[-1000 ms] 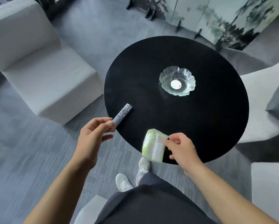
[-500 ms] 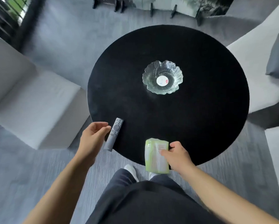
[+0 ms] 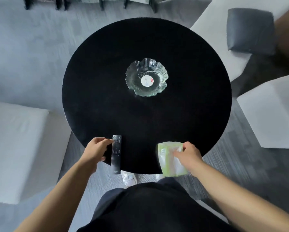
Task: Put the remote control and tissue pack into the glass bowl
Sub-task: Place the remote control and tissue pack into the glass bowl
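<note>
**Both hands on their items at the near rim, bowl waiting at centre**

Starting at the left, I see a pale upholstered seat at about 8 o'clock off the round black desk. Coming in along the rim, my left hand sits at roughly 7 o'clock, its grip curled, fingertips touching the left edge of the remote control. The thumb is hidden, so I cannot tell whether that grip is really pinching the remote or only resting against it. The remote points straight away from me, buttons up, its near end hanging just past the desk edge.

Moving on to the middle: the glass bowl, fluted and wavy-rimmed with a round white label in its base, stands at the centre of the desk, well apart from both hands, with nothing else inside it.

Over at 5 o'clock, my right hand has its grip pinching the tissue pack from the right side, thumb on top. The green-and-white pack is blurred and overhangs the near rim. Beyond, at 2 o'clock, a dark grey cushion lies on another pale seat.
</note>
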